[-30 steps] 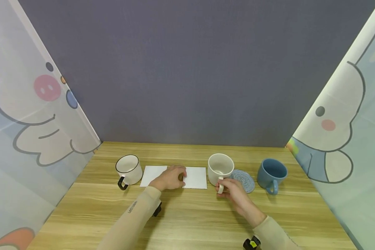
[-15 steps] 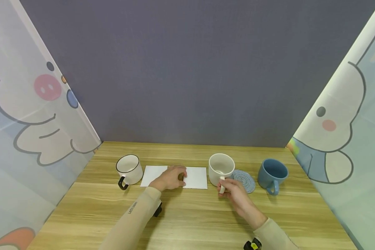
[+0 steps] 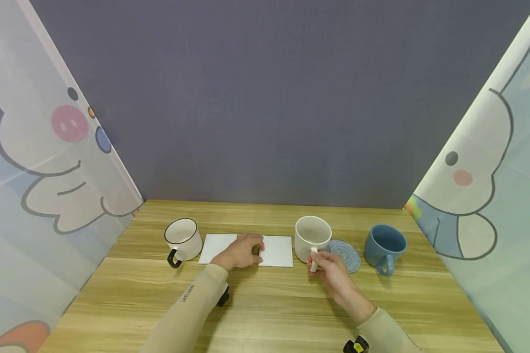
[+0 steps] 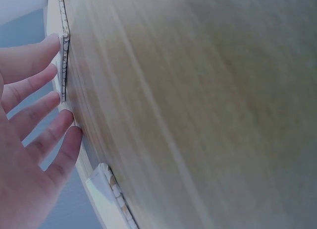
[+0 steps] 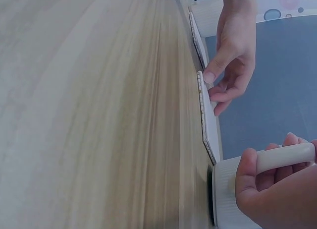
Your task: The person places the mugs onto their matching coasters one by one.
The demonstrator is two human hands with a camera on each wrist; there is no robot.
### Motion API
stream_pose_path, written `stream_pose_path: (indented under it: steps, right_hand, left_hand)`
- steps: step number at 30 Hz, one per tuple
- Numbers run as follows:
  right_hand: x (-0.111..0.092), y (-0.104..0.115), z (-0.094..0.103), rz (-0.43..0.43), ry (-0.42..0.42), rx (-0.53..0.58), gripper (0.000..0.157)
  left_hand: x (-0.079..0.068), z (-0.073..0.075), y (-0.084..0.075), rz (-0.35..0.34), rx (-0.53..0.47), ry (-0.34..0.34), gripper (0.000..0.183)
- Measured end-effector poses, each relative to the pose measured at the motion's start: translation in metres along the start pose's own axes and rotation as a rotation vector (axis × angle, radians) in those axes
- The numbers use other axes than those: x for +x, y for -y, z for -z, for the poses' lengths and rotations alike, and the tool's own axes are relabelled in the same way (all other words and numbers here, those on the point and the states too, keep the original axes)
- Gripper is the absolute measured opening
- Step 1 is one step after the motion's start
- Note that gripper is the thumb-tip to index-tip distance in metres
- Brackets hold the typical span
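Observation:
My right hand (image 3: 333, 274) grips the handle of a white mug (image 3: 308, 238), thumb and fingers closed around it. The mug stands upright on the table beside a round blue crocheted coaster (image 3: 346, 256). Two flat white squares with patterned edges lie side by side. Across the gap between them reaches my left hand (image 3: 242, 251), its thumb and index fingertips at the left edge of the right white square (image 3: 277, 251). The hand covers part of the left white square (image 3: 214, 245). In the left wrist view, its fingers (image 4: 42, 115) are spread and hold nothing.
At the left stands a white mug with a black rim and black handle (image 3: 183, 242). A blue mug (image 3: 384, 245) is at the right. The wooden table (image 3: 265, 309) ends at a dark grey panel (image 3: 265, 108), with cartoon-printed curtains (image 3: 463, 162) on both sides.

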State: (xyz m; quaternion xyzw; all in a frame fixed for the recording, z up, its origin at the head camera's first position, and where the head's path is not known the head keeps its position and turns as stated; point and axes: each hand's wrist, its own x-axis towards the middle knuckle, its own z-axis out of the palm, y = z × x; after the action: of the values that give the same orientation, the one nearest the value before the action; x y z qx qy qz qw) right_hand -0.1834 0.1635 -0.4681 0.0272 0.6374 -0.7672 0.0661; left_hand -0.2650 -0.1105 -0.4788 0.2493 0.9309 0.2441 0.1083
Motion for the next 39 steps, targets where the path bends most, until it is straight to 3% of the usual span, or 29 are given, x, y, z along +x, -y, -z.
stream_pose_path:
  steps: [12,27,39]
  right_hand:
    - [-0.004,0.007,-0.007,0.019,-0.011,0.010,0.019]
    - [-0.004,0.010,-0.009,0.106,0.028,-0.013,0.026]
    - [-0.002,0.010,-0.017,0.096,-0.011,0.011,0.027]
  left_hand:
    - [-0.001,0.001,-0.001,-0.004,0.002,-0.003,0.021]
    - [0.001,-0.001,0.000,-0.001,0.008,-0.003,0.020]
    - [0.001,-0.001,0.001,0.005,-0.001,-0.003,0.020]
